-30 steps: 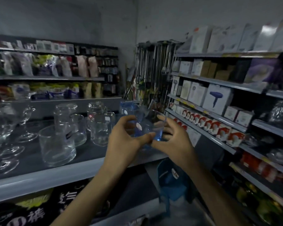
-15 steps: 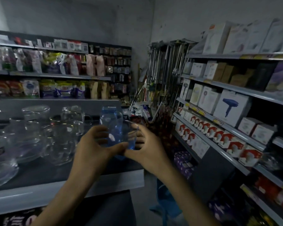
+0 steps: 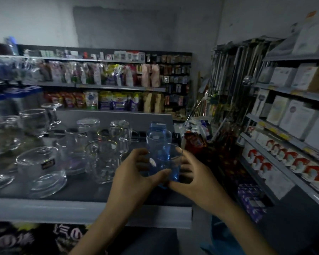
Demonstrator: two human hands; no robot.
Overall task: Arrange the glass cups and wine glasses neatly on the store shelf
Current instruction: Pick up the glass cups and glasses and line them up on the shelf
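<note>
Dim shop, grey wall (image 3: 129, 24), stocked shelving (image 3: 291, 89)

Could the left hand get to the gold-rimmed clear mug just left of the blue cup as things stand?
Probably yes, once it lets go. The left hand is now wrapped on the blue cup together with the right hand; the gold-rimmed mug stands right beside it near the shelf's front, with nothing between.

Blue cup (image 3: 163, 165) now lower, over shelf (image 3: 92, 210).
</note>
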